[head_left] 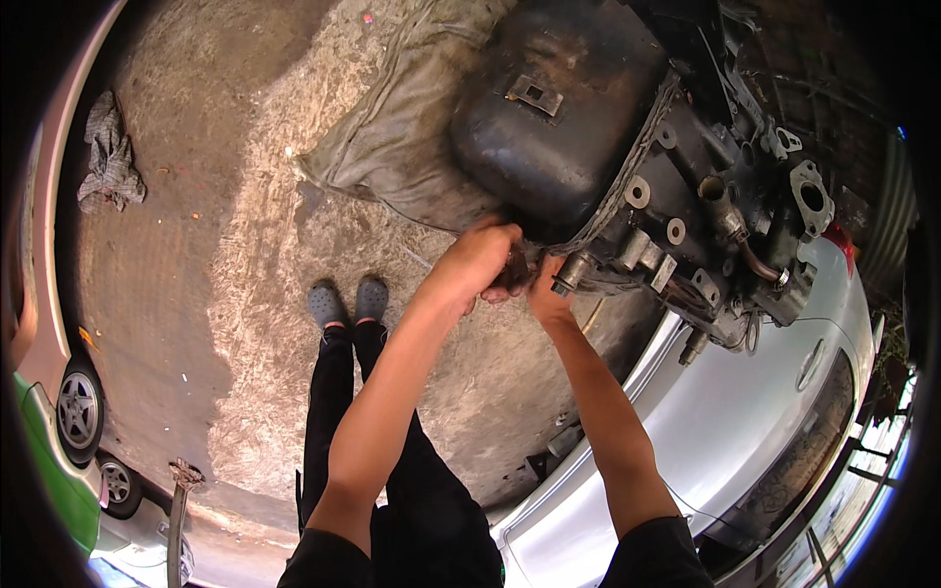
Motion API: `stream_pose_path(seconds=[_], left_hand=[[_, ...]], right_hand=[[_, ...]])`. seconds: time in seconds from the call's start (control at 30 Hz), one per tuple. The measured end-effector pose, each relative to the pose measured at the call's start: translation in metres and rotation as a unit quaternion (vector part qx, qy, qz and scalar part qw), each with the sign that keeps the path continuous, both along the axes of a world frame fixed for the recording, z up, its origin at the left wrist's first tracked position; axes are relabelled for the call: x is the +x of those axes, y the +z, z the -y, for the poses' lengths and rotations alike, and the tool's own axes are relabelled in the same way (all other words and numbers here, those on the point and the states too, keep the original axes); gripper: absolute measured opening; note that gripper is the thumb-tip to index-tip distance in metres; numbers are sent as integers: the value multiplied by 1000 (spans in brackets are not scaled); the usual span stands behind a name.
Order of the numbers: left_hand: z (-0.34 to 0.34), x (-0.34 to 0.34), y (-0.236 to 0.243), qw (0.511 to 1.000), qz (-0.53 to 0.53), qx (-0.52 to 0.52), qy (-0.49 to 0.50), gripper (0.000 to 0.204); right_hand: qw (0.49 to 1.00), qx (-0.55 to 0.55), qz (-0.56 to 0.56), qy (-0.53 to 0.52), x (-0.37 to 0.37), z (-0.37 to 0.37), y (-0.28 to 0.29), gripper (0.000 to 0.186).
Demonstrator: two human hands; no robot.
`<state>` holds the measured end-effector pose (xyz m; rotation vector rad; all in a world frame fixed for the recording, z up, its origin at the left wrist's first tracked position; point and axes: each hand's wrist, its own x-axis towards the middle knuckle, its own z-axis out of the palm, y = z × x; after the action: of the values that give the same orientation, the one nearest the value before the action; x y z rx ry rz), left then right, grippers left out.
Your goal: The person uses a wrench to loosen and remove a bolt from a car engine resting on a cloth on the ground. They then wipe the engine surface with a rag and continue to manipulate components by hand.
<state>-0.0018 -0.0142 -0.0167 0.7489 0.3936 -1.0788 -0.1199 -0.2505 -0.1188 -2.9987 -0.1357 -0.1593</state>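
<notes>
Black sleeves point(657, 554); left hand point(476, 261) and right hand point(549, 292) placed beside oil pan point(559, 147), presumably for access; grip of fingers point(499, 293) cannot be told.

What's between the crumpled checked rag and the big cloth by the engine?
In the head view, stained concrete floor with a few small scraps separates the rag from the cloth.

1. The oil pan point(559, 147) was black, scuffed with rusty brown.
2. The engine block point(691, 186) was dark grey, its ring-shaped bosses point(637, 180) paler.
3. The cloth sheet point(382, 147) was a dingy grey-tan.
4. The crumpled rag point(108, 157) was grey-and-white checked.
5. The clogs point(325, 302) were grey, the trousers point(329, 402) black.
6. The right-hand car point(735, 412) was silver, its tail light point(840, 243) red.
7. The floor point(265, 196) was mottled brown and tan.
</notes>
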Motion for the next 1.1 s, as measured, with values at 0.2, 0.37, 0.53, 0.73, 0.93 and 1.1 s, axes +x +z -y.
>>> stream_pose_path(seconds=[0.2, 0.37, 0.53, 0.73, 0.93, 1.1], left_hand=[[-20, 11, 11, 1000, -21, 15, 9, 24], [-24, -19, 0, 998, 49, 18, 30, 46], [-20, -32, -8, 996, 11, 12, 88, 43], [-34, -36, -25, 985, -72, -66, 142, 45], [-14, -56, -45, 850, 421, 312, -54, 51], [10, -62, -56, 892, 311, 328, 32, 50]], right_hand=[[998, 8, -57, -36, -7, 4, -3, 49], [995, 26, -53, -84, -21, 24, -39, 25], [993, -65, 14, -100, -32, 40, -70, 26], [940, 261, -60, -212, -26, 27, -52, 26], [998, 52, 13, -40, -6, 2, -6, 19], [992, 98, -25, -72, -3, -2, 1, 20]])
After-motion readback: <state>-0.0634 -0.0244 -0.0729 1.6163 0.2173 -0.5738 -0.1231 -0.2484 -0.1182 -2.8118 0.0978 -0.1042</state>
